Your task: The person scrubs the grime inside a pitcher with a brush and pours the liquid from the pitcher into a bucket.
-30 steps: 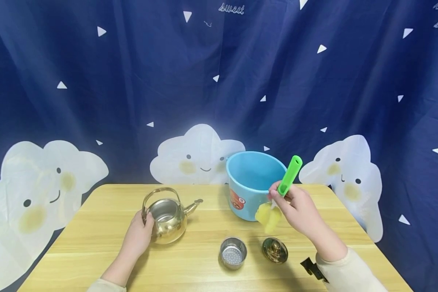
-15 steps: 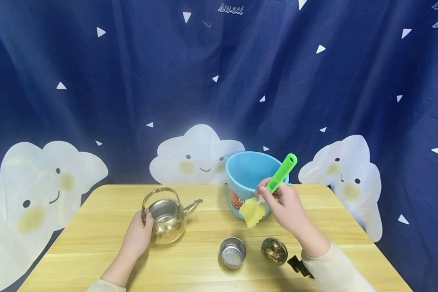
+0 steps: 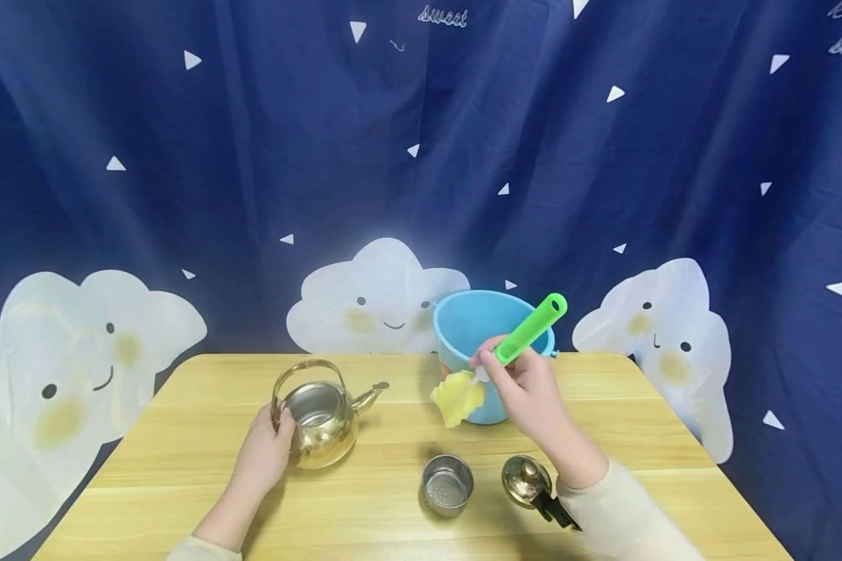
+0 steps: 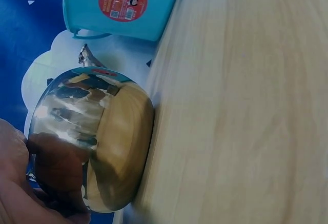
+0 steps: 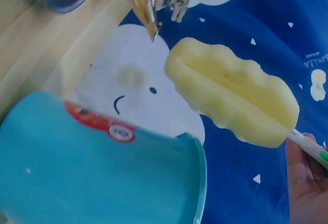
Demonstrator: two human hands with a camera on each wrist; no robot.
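Observation:
My left hand [image 3: 262, 448] grips the gold metal teapot [image 3: 329, 446] at its left side, by the foot of the raised handle. The teapot stands lidless on the table, its spout pointing right. My right hand [image 3: 536, 397] holds a sponge brush by its green and white handle [image 3: 533, 327], raised in front of the bucket. Its yellow sponge head [image 3: 456, 399] points left and down; in the right wrist view the wavy sponge [image 5: 233, 93] is clear of everything. Most of the left fingers are hidden behind the teapot in the left wrist view.
A light blue bucket [image 3: 487, 409] stands behind the right hand. Nearer on the wooden table [image 3: 364, 514] sit a perforated metal strainer [image 3: 447, 487] and a gold knobbed lid [image 3: 524, 475]. A black strap [image 3: 555, 510] from the right wrist overlaps the lid.
My right hand has moved left with the sponge brush, bringing the sponge across the bucket's front and slightly up toward the teapot. The left hand and teapot stay put.

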